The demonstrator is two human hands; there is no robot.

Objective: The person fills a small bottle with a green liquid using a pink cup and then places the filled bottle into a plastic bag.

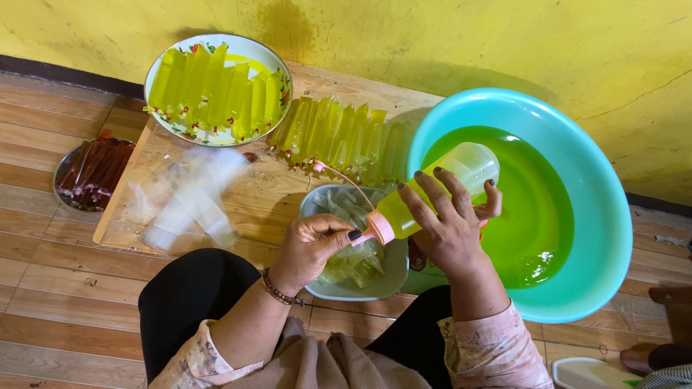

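Note:
My right hand (448,220) grips a clear squeeze bottle (461,171) part filled with yellow-green liquid, tilted with its pink cap (379,227) pointing down to the left. My left hand (311,245) pinches a thin clear bag (355,263) at the bottle's tip, over a small grey bowl (388,282) that holds filled bags. A turquoise basin (598,216) of green liquid stands to the right, under the bottle's base.
A patterned bowl (167,63) of filled green tubes sits at the back, with more tubes (339,133) lined up on a wooden board (267,194). Empty clear bags (191,198) lie on the board. A metal dish of dark red tubes (90,173) rests at left. A yellow wall runs behind.

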